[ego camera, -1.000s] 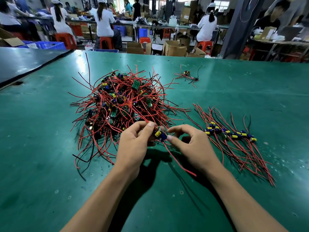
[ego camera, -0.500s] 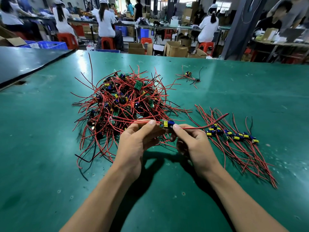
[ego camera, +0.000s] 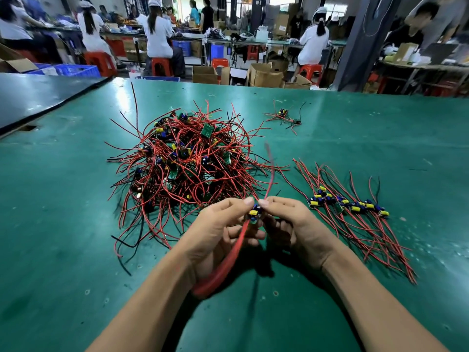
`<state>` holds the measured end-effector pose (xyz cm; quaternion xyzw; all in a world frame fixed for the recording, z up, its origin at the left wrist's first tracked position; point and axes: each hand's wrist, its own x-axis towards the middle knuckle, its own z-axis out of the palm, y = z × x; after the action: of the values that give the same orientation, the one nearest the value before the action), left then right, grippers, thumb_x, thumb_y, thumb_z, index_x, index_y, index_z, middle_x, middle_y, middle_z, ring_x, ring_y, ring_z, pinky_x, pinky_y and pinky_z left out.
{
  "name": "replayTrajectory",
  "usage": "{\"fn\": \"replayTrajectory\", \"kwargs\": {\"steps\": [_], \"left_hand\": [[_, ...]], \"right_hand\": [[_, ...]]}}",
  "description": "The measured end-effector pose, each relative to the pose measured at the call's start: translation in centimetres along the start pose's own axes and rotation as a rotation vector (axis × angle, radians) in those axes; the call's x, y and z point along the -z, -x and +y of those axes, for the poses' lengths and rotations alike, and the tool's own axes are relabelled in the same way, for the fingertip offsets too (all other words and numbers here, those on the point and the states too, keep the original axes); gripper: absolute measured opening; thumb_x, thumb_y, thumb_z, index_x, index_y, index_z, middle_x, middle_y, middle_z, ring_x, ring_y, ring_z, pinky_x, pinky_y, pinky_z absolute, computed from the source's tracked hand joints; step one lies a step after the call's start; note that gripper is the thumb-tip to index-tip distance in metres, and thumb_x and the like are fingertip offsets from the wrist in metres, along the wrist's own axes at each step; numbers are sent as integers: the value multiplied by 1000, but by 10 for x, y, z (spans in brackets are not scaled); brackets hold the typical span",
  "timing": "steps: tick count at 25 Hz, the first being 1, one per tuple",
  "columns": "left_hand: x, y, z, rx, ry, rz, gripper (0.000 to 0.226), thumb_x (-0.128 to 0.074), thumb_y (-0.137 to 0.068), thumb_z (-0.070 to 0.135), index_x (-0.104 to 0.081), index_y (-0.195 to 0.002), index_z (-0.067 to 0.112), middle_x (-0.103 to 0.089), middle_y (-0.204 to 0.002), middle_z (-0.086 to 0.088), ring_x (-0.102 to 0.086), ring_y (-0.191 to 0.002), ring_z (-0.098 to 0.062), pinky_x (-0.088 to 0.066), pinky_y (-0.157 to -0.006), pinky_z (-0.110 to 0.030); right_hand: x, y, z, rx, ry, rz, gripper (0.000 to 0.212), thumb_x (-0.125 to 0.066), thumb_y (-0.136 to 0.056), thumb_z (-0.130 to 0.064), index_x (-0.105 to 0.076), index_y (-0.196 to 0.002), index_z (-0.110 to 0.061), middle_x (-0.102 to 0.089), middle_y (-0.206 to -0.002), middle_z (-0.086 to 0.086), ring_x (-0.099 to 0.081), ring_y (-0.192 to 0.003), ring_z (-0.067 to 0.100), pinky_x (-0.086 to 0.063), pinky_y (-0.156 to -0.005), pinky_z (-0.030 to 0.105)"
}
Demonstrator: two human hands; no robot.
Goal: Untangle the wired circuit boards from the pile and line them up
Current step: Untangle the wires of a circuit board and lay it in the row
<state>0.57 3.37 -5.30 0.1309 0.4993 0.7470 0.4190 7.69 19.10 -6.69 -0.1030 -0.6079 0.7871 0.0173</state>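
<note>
Holding: one small circuit board (ego camera: 254,213) with yellow and blue parts, raised above the green table (ego camera: 63,224) near its front, between the left hand (ego camera: 218,232) and the right hand (ego camera: 297,224).
Fingers: each hand pinches a side of the board with thumb and forefinger tips; the remaining fingers are curled underneath.
Leads: red wires (ego camera: 223,268) from the held board are motion-blurred. One streak rises in front of the pile's right edge, another sweeps down across the left palm toward the wrist.
Pile: tangled heap (ego camera: 187,161) of boards with red and black wires, just beyond the hands and left of centre. Its near strands run up to the left knuckles; cannot tell if they touch.
Row: lined-up boards (ego camera: 347,204) to the right of the right hand, side by side, wires trailing toward the near edge.
Strays: two wired boards (ego camera: 284,115) at the far side, well apart from the heap.
Around: dark tabletop (ego camera: 38,92) at left; cardboard boxes (ego camera: 264,74), red stools (ego camera: 162,66), seated workers (ego camera: 158,34) in white and a dark pillar (ego camera: 355,41) beyond.
</note>
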Motion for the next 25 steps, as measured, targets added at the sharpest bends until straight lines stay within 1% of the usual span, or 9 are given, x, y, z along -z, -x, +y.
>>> {"fn": "replayTrajectory", "kwargs": {"steps": [2, 5, 7, 10, 12, 14, 19, 22, 25], "left_hand": [[0, 1, -3, -40, -13, 5, 26, -72, -77, 18, -58, -95, 7, -68, -77, -10, -65, -58, -22, -56, -53, -27], [2, -1, -7, -116, -137, 76, 21, -75, -78, 8, -58, -90, 6, -66, -78, -15, -63, -56, -20, -55, -52, -27], [3, -2, -10, -162, -242, 118, 19, -74, -80, 5, -59, -92, 3, -63, -80, -21, -61, -58, -20, -55, -53, -28], [3, -4, -16, -214, -369, 138, 20, -75, -81, 5, -61, -95, -1, -63, -74, -19, -59, -58, -19, -55, -54, -28], [5, -6, -16, -213, -404, 114, 20, -75, -81, 5, -66, -99, 1, -62, -69, -14, -59, -56, -18, -54, -55, -28], [6, -7, -14, -190, -422, 72, 17, -77, -80, 4, -72, -96, 5, -63, -68, -9, -57, -55, -18, -53, -54, -26], [2, -7, -16, -183, -511, 66, 8, -70, -84, 2, -75, -88, 5, -65, -72, -7, -56, -62, -18, -50, -58, -27], [0, -5, -17, -230, -536, 91, 10, -67, -90, 12, -72, -87, 4, -73, -78, -9, -63, -69, -16, -53, -64, -29], [-2, -3, -18, -257, -495, 114, 13, -65, -92, 14, -74, -88, 4, -75, -77, -10, -67, -66, -15, -53, -62, -27]], "right_hand": [[4, -4, 2, 28, 15, 52, 25, -84, -67, -41, -70, -78, -23, -39, -76, 16, -36, -57, 14, -30, -51, 22], [7, -4, 4, 75, 86, 87, 33, -84, -68, -40, -75, -92, -19, -46, -90, 20, -37, -74, 28, -31, -66, 36], [6, -2, 4, 106, 171, 99, 38, -83, -69, -44, -76, -93, -15, -49, -83, 18, -37, -68, 27, -32, -63, 36], [6, -2, 5, 136, 243, 147, 35, -83, -74, -43, -75, -87, -11, -52, -70, 14, -39, -62, 22, -32, -61, 34], [7, -2, 5, 128, 231, 201, 31, -82, -79, -39, -73, -80, -10, -40, -54, 6, -30, -47, 14, -26, -49, 24], [6, -2, 4, 109, 177, 232, 28, -80, -79, -36, -70, -78, -9, -30, -49, 1, -21, -41, 12, -15, -44, 22], [7, -5, -2, 122, -12, 241, 23, -78, -71, -34, -76, -76, -11, -45, -52, -7, -28, -35, 5, -19, -34, 15], [7, -4, 0, 113, -19, 181, 22, -79, -74, -33, -77, -79, -12, -57, -62, -2, -34, -37, 4, -26, -36, 13], [4, -4, 3, 109, 15, 137, 22, -79, -75, -34, -78, -83, -14, -62, -68, 0, -37, -40, 4, -33, -38, 13]]}}
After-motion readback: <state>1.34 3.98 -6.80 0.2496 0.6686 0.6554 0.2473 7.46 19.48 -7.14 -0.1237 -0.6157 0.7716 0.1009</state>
